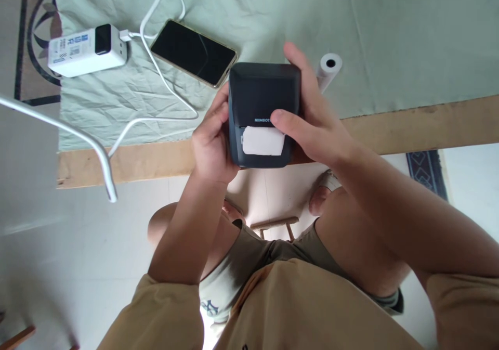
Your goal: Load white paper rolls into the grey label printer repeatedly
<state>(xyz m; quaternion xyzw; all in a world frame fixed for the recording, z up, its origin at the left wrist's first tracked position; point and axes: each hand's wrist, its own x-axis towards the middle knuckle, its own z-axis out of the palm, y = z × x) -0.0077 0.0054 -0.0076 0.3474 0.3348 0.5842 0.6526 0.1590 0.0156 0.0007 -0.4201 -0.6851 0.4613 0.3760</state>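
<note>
A dark label printer (265, 90) marked NIIMBOT is held between my two hands over the table's front edge. White paper (263, 141) sticks out of the slot across its top. My left hand (214, 142) grips the printer's left side, fingers curled against it and partly hidden. My right hand (312, 116) wraps the right side, its thumb lying on the lid beside the lettering and the paper. Just beyond my right hand a white paper roll (330, 66) lies on the cloth.
A phone (195, 51) lies on the green cloth (409, 38), left of the printer. Farther left is a white power bank (88, 50) with a white cable (167, 85) plugged in. The cable loops towards the table's wooden edge (128, 165). A white rod (78, 134) reaches in from the left.
</note>
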